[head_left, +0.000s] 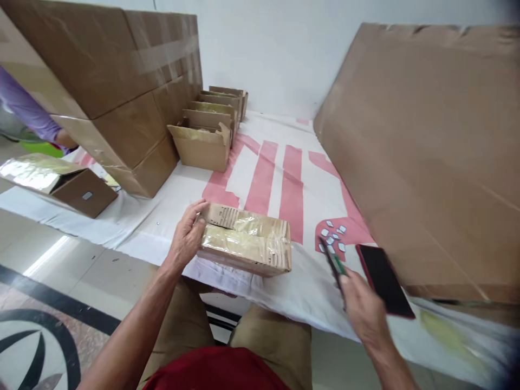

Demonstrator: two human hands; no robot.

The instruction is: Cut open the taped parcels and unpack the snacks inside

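A small cardboard box (244,238), closed with clear tape and printed along its edges, lies at the table's near edge in the head view. My left hand (188,234) grips its left end, thumb and fingers at the corner. To the right, my right hand (363,303) is closed around a slim dark tool with a green part (335,265); motion blur hides its exact kind. The tool's tip is over or beside several small white blue-edged labels or chips (330,240) on the cloth. Beside my right hand lies a black-screened phone (385,279) with a red edge.
Large stacked cartons (134,97) stand at left, and a big carton (430,162) at right. Open small boxes (203,149) line up behind. Another box (87,189) sits at far left, near another person's purple sleeve (30,105). A white-and-pink cloth (266,168) covers the table.
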